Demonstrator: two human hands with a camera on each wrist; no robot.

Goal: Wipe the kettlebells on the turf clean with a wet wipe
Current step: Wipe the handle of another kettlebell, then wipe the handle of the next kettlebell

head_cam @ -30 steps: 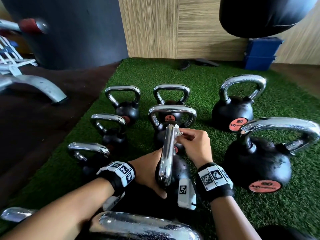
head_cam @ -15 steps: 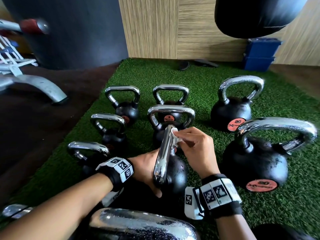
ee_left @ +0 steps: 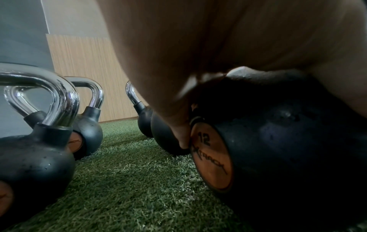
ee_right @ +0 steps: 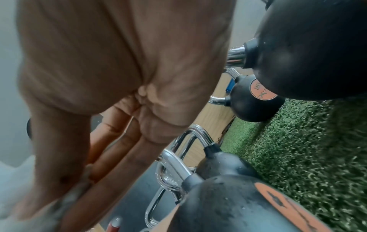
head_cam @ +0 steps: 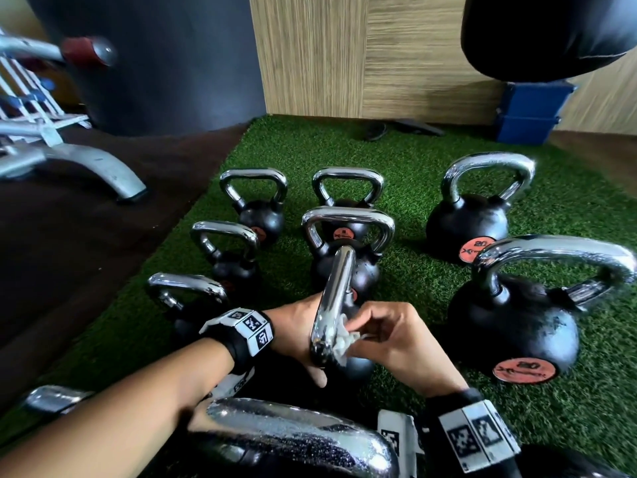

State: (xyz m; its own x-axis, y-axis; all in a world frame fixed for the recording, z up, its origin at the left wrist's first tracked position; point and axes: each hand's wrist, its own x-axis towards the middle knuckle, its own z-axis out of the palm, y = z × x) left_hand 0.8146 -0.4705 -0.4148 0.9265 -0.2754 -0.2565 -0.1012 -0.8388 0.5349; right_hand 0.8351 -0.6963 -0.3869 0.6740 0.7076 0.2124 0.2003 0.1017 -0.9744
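A black 12 kg kettlebell (head_cam: 358,365) stands on the green turf (head_cam: 413,294), its chrome handle (head_cam: 332,301) seen edge-on. My left hand (head_cam: 298,334) cups the black ball from the left, thumb curled down its near side; in the left wrist view the palm covers the 12 kg kettlebell (ee_left: 278,149). My right hand (head_cam: 360,331) pinches a crumpled white wet wipe (head_cam: 339,345) against the near, lower end of the handle. In the right wrist view the fingers (ee_right: 119,149) point down at the blurred wet wipe (ee_right: 14,180).
Several other kettlebells stand around: two large 20 kg ones (head_cam: 517,326) (head_cam: 468,225) to the right, smaller ones (head_cam: 224,257) to the left and behind, a chrome handle (head_cam: 293,439) right below my arms. A bench frame (head_cam: 86,163) stands on the dark floor at left. Blue boxes (head_cam: 531,112) sit at back.
My right hand has slid the wipe along the handle from its far end toward me to the near end. The left hand has stayed on the ball.
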